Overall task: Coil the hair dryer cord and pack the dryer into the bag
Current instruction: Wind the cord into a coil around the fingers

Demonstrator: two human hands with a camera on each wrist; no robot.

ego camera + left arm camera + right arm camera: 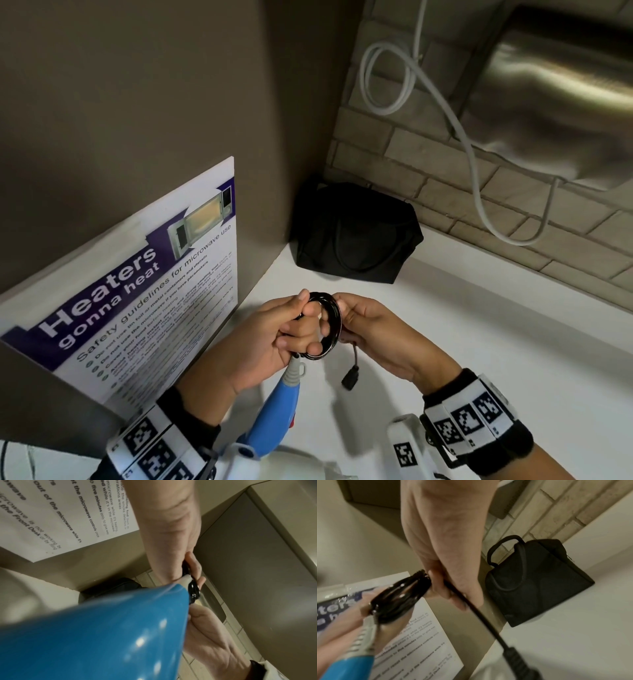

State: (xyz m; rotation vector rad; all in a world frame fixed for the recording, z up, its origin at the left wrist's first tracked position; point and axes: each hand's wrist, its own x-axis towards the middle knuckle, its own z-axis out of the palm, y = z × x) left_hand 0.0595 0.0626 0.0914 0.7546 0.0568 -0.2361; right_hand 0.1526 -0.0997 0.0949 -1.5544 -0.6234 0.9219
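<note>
Cord coil (325, 325) sits pinched between your left hand (274, 337) fingers and right hand (371, 330); bag (356, 233) waits at 12 o'clock. Loose plug (350, 377) may unwind the loops if your pinch weakens.

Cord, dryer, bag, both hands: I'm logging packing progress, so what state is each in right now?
Cord: mostly coiled into a small loop, short tail left.
Plug: hanging free below the right hand.
Hair dryer: outside the bag.
Black bag: on the counter against the wall, looks closed.
Left hand: grips the coil.
Right hand: pinches the cord.
</note>
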